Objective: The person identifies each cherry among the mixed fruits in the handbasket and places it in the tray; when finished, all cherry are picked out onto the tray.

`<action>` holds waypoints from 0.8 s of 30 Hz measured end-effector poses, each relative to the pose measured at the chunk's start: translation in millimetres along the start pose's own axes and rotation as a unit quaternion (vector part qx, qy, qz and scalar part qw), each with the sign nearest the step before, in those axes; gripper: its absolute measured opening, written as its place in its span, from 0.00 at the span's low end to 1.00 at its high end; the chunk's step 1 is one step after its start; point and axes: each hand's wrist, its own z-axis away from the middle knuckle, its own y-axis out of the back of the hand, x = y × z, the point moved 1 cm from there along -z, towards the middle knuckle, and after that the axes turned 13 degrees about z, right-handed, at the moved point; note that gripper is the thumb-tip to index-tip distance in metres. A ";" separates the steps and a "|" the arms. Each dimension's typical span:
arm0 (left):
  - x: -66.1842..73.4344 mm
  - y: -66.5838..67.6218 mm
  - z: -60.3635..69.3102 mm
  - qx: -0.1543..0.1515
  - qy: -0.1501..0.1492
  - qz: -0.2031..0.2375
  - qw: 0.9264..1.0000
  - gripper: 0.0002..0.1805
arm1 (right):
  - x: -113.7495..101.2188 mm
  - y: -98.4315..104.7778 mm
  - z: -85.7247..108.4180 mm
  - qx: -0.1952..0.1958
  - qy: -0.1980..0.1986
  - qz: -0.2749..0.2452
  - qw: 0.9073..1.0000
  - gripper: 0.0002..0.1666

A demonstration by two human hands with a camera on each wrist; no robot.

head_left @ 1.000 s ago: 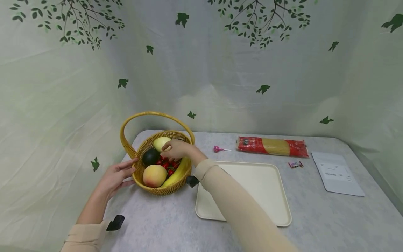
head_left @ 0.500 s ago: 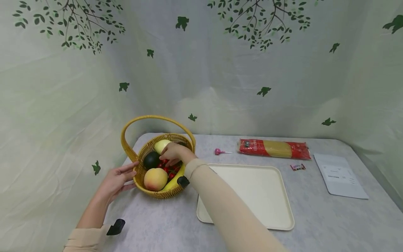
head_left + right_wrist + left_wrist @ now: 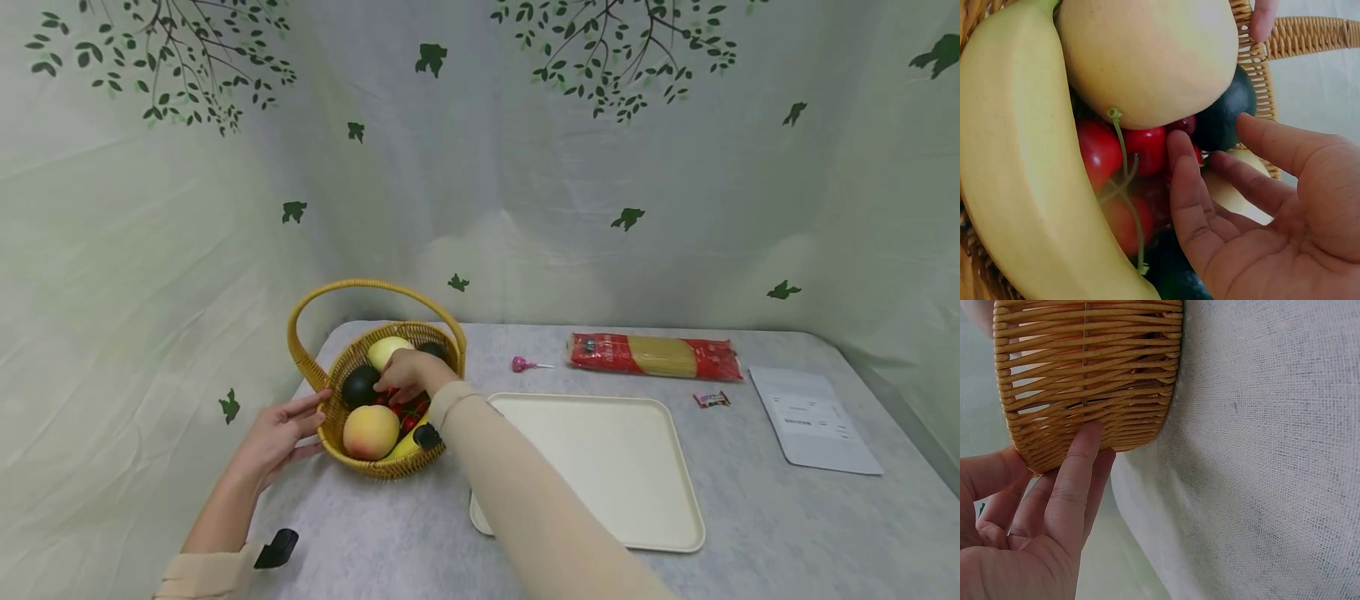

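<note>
Grey tabletop [image 3: 360, 542]: left hand [image 3: 273, 437] touching basket [image 3: 384, 469] (yellow wicker), right hand [image 3: 416, 373] amid cherries [image 3: 1099, 153].

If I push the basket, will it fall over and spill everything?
Probably not with a gentle push down low: the basket looks wide for its height. Shoving its handle might tip it more easily, since that stands up tall. If it did tip, the peach could well roll out, because it's so round.

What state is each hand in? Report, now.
Left hand: open, fingers against the basket's side.
Right hand: open inside the basket, fingers at the cherries and a dark green fruit, no grip visible.
</note>
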 end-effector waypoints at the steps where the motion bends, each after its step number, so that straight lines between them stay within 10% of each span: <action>1: -0.2 0.1 0.1 0.001 0.000 0.000 1.000 0.34 | 0.6 -1.3 -1.6 0.003 -0.001 0.005 1.000 0.21; 13: -0.8 -0.2 -0.5 0.004 -0.005 -0.003 1.000 0.34 | -2.1 -4.4 -9.9 0.046 0.012 0.130 0.990 0.08; 24: -0.1 1.1 -1.0 -0.002 -0.009 -0.011 1.000 0.34 | -5.1 -8.3 -8.4 0.072 0.009 0.203 0.976 0.21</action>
